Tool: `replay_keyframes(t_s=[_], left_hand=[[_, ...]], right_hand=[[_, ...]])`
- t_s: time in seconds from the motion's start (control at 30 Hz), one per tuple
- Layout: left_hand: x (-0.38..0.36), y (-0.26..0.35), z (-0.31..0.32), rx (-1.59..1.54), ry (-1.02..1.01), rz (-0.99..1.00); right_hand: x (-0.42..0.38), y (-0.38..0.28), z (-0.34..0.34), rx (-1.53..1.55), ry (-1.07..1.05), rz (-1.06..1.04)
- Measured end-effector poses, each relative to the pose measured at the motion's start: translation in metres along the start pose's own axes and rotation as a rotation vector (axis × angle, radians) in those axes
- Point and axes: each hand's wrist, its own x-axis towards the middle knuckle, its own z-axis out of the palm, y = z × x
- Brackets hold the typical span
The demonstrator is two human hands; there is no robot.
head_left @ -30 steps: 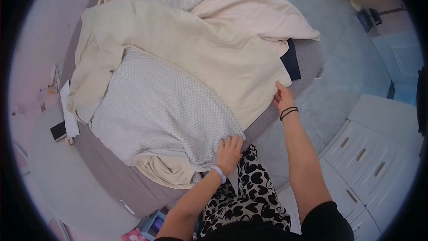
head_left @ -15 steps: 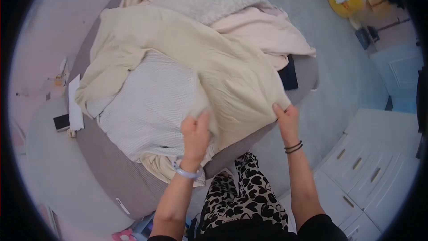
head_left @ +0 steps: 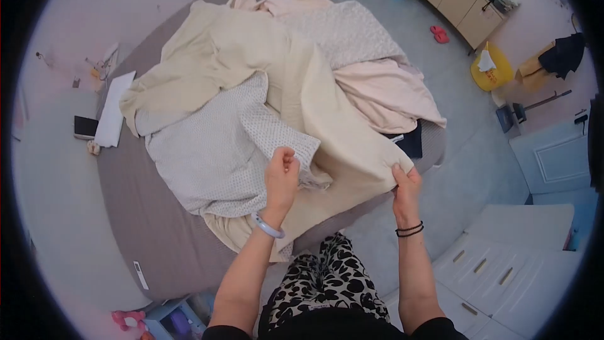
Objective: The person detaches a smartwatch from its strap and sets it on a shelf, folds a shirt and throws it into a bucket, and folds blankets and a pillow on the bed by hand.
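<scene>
A large cream cloth (head_left: 352, 132) with a grey-white waffle-textured side (head_left: 207, 145) lies spread and rumpled over a bed with a grey-brown cover (head_left: 126, 195). My right hand (head_left: 408, 184) pinches the cream cloth at its right corner, near the bed's edge. My left hand (head_left: 282, 176) is closed on a folded-up part of the cloth, where the waffle side shows and a flap stands raised. Behind lie a pale pink cloth (head_left: 384, 94) and a fluffy light-grey one (head_left: 346, 31). Something dark (head_left: 412, 141) shows under the pink cloth.
A white drawer unit (head_left: 503, 264) is at the right. A yellow bucket (head_left: 492, 69), red slippers (head_left: 439, 34) and a wooden cabinet (head_left: 453, 0) are farther back. Left of the bed, a dark box (head_left: 85, 127) rests on a pale surface beside a white sheet (head_left: 116, 110).
The view has tilted up, showing more of the room. The waffle-textured flap by my left hand has lifted and folded over. My right hand still holds the corner.
</scene>
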Motion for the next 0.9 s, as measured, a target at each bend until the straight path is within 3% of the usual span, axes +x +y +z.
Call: replay_keyframes(t_s=[0.1,0.2,0.27,0.43,0.5,0.53,0.6,0.63,0.7,0.77,0.83,0.9], left_hand=[[-0.017,-0.066,0.025,-0.073,-0.048,-0.183],[-0.024,-0.125,0.063,0.118,-0.026,-0.124],[-0.026,-0.166,0.095,0.138,-0.080,-0.188],[-0.018,-0.173,0.161,0.370,-0.229,-0.327],[-0.015,-0.149,0.168,0.971,-0.443,-0.278],[-0.018,-0.157,0.170,0.967,-0.449,-0.288],[-0.025,-0.187,0.162,1.101,-0.426,-0.045],[-0.026,-0.212,0.159,1.103,-0.425,-0.040],[-0.021,-0.259,0.144,0.652,-0.381,0.115],[0.025,-0.204,0.096,0.930,-0.564,-0.407],[0.049,-0.085,0.044,-0.409,0.235,-0.432],[0.054,0.035,0.017,-0.132,0.029,-0.336]], right_hand=[[0.009,0.030,-0.021,-0.080,0.052,0.020],[0.020,0.041,-0.035,-0.117,0.062,0.072],[0.028,0.040,-0.039,-0.115,0.053,0.070],[0.040,0.038,-0.049,-0.297,0.035,0.126],[0.041,0.036,-0.046,-0.349,0.033,0.142],[0.042,0.033,-0.045,-0.351,0.035,0.130],[0.045,0.029,-0.045,-0.348,0.039,0.114],[0.047,0.026,-0.045,-0.377,0.021,0.092],[0.051,0.019,-0.041,-0.395,0.005,0.060],[0.057,0.009,-0.033,-0.415,-0.077,0.050],[0.059,-0.004,-0.018,-0.400,-0.115,0.065],[0.056,-0.015,0.006,-0.387,-0.183,0.081]])
